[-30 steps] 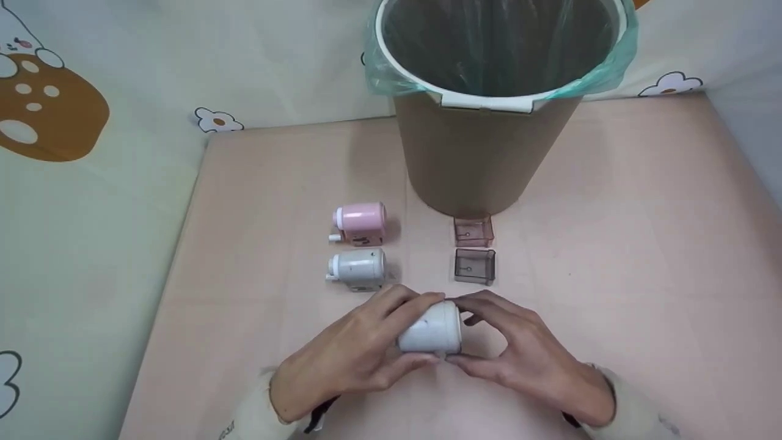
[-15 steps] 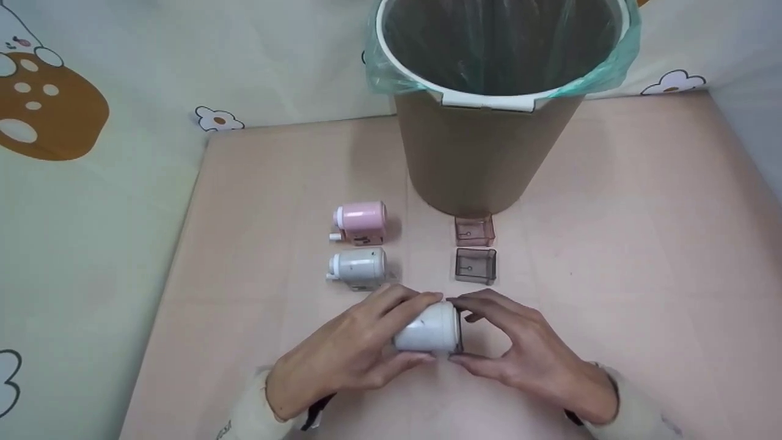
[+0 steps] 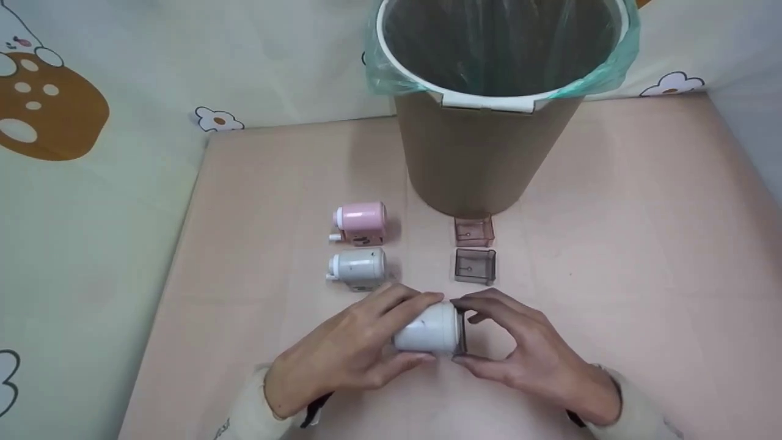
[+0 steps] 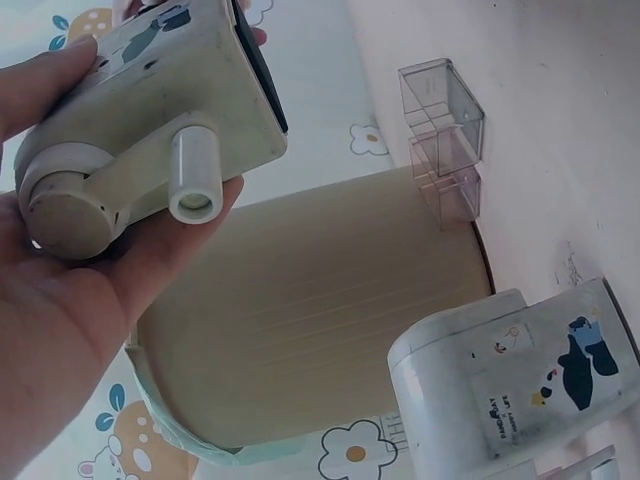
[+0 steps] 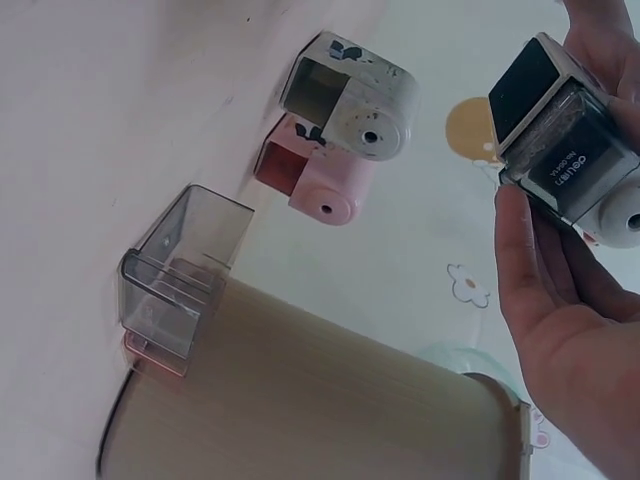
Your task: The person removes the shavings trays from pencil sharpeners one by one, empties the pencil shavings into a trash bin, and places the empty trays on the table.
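Note:
My left hand point(image 3: 348, 351) grips a white crank pencil sharpener point(image 3: 427, 330) by its body, fingers over the top and thumb below. In the left wrist view its crank handle point(image 4: 195, 170) faces the camera. At the sharpener's right end, my right hand point(image 3: 534, 351) pinches the dark see-through shavings drawer point(image 3: 462, 333) between thumb and fingertips. The drawer's edge sticks out slightly from the body. The right wrist view shows lettering on the drawer front point(image 5: 575, 165) and a dark pad point(image 5: 525, 90) on the sharpener's base.
A pink sharpener point(image 3: 361, 218) and a grey sharpener point(image 3: 359, 266) lie beyond my left hand. A pink drawer point(image 3: 473, 232) and a grey drawer point(image 3: 475, 266) sit to their right. Behind stands a brown bin point(image 3: 482, 153) lined with a green bag point(image 3: 385, 76).
My right hand has shifted slightly right with the dark drawer, and more of the drawer's edge shows beyond the white body. My left hand stays almost in place.

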Motion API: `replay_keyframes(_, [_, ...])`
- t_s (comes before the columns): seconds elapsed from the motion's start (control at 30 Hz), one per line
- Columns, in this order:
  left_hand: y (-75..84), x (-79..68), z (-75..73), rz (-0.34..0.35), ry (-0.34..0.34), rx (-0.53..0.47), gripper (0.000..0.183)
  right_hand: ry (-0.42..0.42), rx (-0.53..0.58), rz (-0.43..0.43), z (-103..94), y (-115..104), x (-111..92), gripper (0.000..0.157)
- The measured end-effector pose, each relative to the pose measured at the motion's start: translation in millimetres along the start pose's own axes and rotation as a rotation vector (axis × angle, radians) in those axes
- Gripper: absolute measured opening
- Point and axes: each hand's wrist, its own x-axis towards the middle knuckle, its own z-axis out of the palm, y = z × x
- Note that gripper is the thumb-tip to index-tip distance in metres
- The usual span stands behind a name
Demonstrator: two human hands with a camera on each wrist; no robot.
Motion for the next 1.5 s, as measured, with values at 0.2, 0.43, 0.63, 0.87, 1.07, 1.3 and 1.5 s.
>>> replay_keyframes(0.2, [1.5, -0.6, -1.8, -0.021, -0.027, -0.024, 0.059, -0.003, 0.001, 0.000, -1.8, 3, -4, 0.067])
replay_keyframes(0.43, [0.0, -5.8, -3.9, -0.048, -0.021, -0.034, 0.062, 0.033, 0.003, 0.048, -8.6, 7, -12, 0.070])
replay_keyframes(0.63, [0.4, -4.7, -2.3, -0.044, -0.021, -0.016, 0.062, 0.010, 0.012, 0.072, -13.4, 6, -13, 0.068])
replay_keyframes(0.87, [-0.6, -9.5, -6.6, -0.066, 0.006, 0.005, 0.062, 0.048, 0.020, 0.063, -19.6, 10, -17, 0.070])
replay_keyframes(1.07, [-0.7, -8.8, -5.3, -0.051, 0.009, 0.018, 0.063, 0.062, 0.035, 0.062, -19.5, 12, -18, 0.068])
replay_keyframes(1.3, [-1.4, -11.1, -4.1, -0.075, 0.024, 0.015, 0.063, 0.062, 0.031, 0.054, -22.4, 11, -16, 0.068])
replay_keyframes(1.5, [-2.8, -14.5, -1.2, -0.084, 0.038, 0.014, 0.065, 0.059, 0.004, 0.020, -25.3, 12, -14, 0.069])
